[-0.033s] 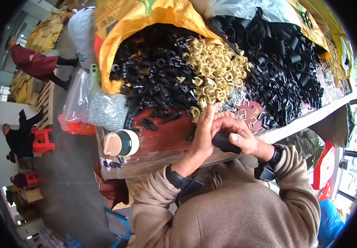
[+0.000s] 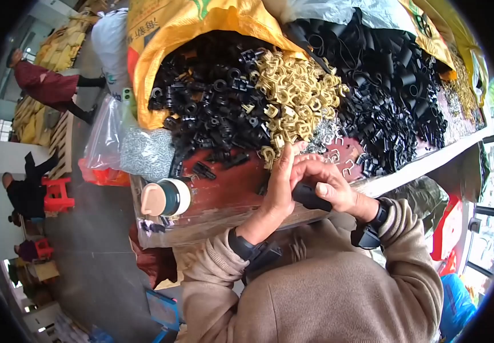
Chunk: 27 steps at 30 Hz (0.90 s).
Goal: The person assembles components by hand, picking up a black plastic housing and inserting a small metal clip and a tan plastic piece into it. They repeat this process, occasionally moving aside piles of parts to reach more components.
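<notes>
My left hand (image 2: 280, 186) and my right hand (image 2: 334, 186) meet just over the near edge of the table. Under my right thumb sits a smooth black rounded piece (image 2: 311, 198), gripped in the right hand; its exact kind is not clear. My left hand points away from me, one digit straight, its other fingers partly hidden behind the right fingers. Whatever it pinches is out of sight. Just beyond the fingertips lie a heap of gold-coloured metal clips (image 2: 301, 94) and some silver U-shaped clips (image 2: 332, 146).
A heap of black fittings (image 2: 215, 106) spills from a yellow sack (image 2: 144, 68) at the left. Black tubes and small parts (image 2: 387, 97) are piled right. A lidded cup (image 2: 170, 197) stands by the left corner, near a bag of silvery bits (image 2: 147, 154). Other people are far left.
The whole view has shifted very slightly, with the table's contents a little further left and up. Both hands keep the same pose.
</notes>
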{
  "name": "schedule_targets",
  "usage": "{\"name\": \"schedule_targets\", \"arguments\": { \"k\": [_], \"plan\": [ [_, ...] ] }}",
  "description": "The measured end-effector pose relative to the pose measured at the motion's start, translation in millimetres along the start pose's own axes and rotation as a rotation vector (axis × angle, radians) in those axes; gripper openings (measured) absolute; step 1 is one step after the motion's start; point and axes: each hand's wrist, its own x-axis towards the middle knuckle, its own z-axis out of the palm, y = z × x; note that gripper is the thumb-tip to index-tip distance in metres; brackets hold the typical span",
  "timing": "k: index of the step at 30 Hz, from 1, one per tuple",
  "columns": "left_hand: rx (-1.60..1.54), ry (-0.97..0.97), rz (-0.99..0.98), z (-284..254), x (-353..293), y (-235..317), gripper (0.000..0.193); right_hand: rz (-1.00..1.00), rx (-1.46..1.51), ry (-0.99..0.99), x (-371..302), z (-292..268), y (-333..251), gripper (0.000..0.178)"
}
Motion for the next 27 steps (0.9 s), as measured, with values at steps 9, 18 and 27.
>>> {"name": "schedule_targets", "arguments": {
  "k": [9, 18, 27],
  "plan": [
    [0.093, -0.067, -0.011, 5, -7, -6, 0.059, -0.065, -0.034, -0.041, -3, -3, 4, 0.054],
    [1.264, 0.091, 0.644, -43, -21, 22, 0.039, 0.05, -0.444, 0.277, -91, -56, -53, 0.059],
    [1.906, 0.029, 0.445, -63, -44, 17, 0.043, 0.578, -1.702, 0.647, -312, -137, -13, 0.02]
  ]
}}
